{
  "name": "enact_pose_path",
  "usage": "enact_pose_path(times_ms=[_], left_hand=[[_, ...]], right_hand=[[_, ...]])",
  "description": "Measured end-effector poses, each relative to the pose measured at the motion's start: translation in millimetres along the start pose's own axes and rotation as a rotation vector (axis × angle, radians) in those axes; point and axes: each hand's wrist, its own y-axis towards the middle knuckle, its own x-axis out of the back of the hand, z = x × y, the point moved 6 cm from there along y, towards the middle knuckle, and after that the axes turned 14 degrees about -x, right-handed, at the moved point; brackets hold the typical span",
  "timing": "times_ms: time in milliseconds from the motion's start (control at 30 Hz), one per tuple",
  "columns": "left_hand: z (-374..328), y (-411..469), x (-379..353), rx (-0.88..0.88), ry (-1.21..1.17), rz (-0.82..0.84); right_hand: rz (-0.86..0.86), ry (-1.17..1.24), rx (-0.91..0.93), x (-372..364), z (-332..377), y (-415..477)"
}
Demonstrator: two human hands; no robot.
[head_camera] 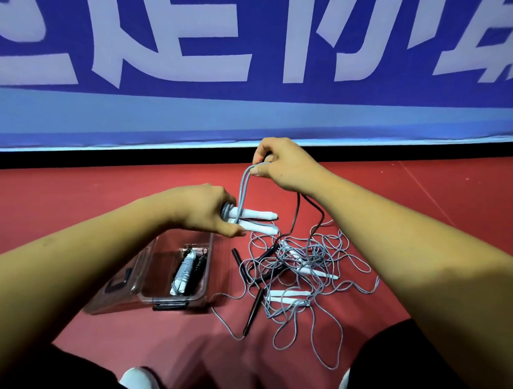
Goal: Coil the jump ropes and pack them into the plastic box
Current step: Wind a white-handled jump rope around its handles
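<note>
My left hand (211,212) grips a pair of white jump rope handles (257,220) held side by side, with grey cord wound round their near ends. My right hand (273,161), higher and farther away, pinches several strands of that grey cord (243,184) pulled taut upward. A clear plastic box (204,283) stands open on the red floor below my left hand, holding one coiled grey-white rope (184,272) and a coiled black one beside it. To its right lies a tangled heap of grey and black ropes (304,268) with white and black handles.
The box's clear lid (119,283) with a dark handle lies against its left side. A loose black handle (253,309) lies in front of the heap. A blue banner wall (246,107) stands behind. My knees and white shoes (139,383) are at the bottom edge.
</note>
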Motion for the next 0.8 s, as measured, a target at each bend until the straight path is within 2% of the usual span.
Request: enact_pose_path(times_ms=[167,233,367,500,600,733,800], left_hand=[[-6.7,-3.2,5.1,-0.076,-0.045,-0.016],[-6.3,-6.0,10.4,-0.086,-0.129,-0.100],[0.4,-14.3,25.6,-0.117,-0.320,-0.373],[-10.0,-14.8,30.9,-0.255,-0.541,-0.416],[-5.3,-14.1,33.8,-0.166,-0.668,-0.472],[11.6,-15.1,39.4,0.014,-0.710,-0.574],[22.8,-15.7,40.9,0.088,-0.689,-0.609]], right_hand=[[0.097,0.159,-0.053,-2.0,-9.3,2.9],[0.166,0.237,-0.073,-4.1,-16.4,3.2],[0.269,0.325,-0.171,-14.3,-40.9,5.5],[0.442,0.458,-0.270,-39.9,-50.0,-0.5],[0.430,0.467,-0.268,-48.2,-45.0,-1.5],[0.452,0.463,-0.249,-53.1,-34.0,-7.1],[0.403,0.396,-0.247,-55.0,-30.7,-7.6]])
